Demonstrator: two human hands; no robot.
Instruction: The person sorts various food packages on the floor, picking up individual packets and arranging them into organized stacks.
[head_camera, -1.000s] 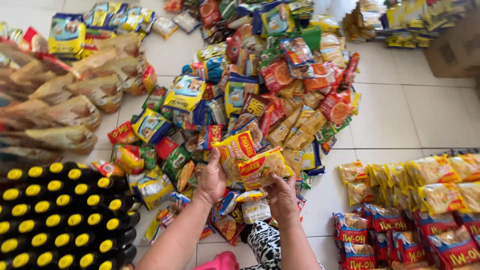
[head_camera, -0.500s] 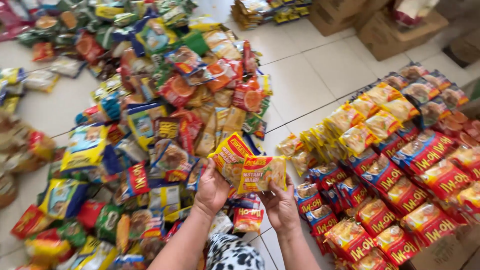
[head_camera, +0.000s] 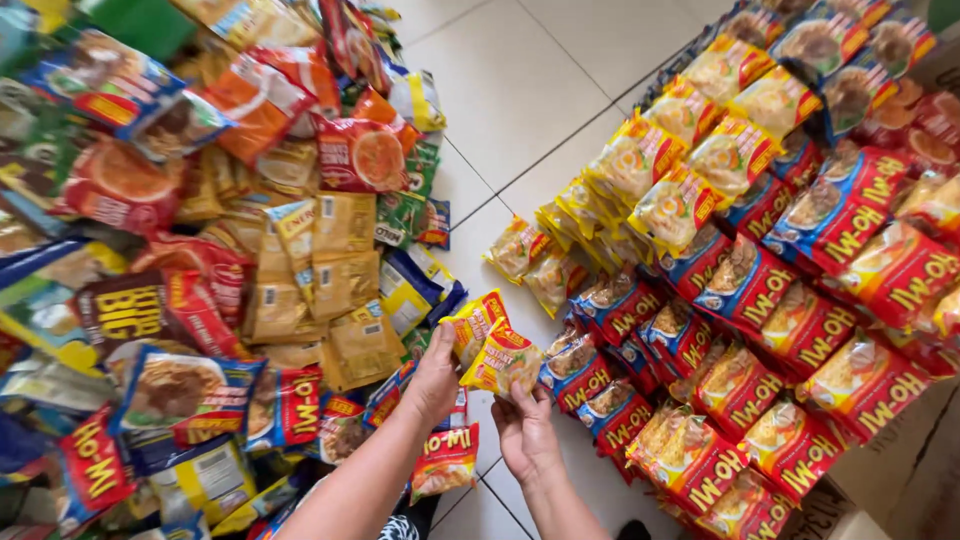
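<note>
My left hand (head_camera: 432, 381) grips a yellow and red noodle packet (head_camera: 473, 324) by its lower edge. My right hand (head_camera: 525, 432) holds a second yellow noodle packet (head_camera: 505, 359) from below, overlapping the first. Both packets hang above the white tiled floor (head_camera: 520, 100), between a loose heap of mixed snack and noodle packets (head_camera: 220, 220) on the left and ordered rows of packets on the right. The nearest row packets are blue and red ones (head_camera: 590, 370) just right of my right hand.
Rows of yellow noodle packets (head_camera: 650, 180) and red and blue packets (head_camera: 830, 300) run diagonally along the right. A red packet (head_camera: 445, 462) lies on the floor under my forearms. A strip of bare tile runs between heap and rows.
The view has swung to the right, from the heap and a crate of yellow-capped bottles to the sorted rows. My hands have carried the two yellow packets toward those rows.
</note>
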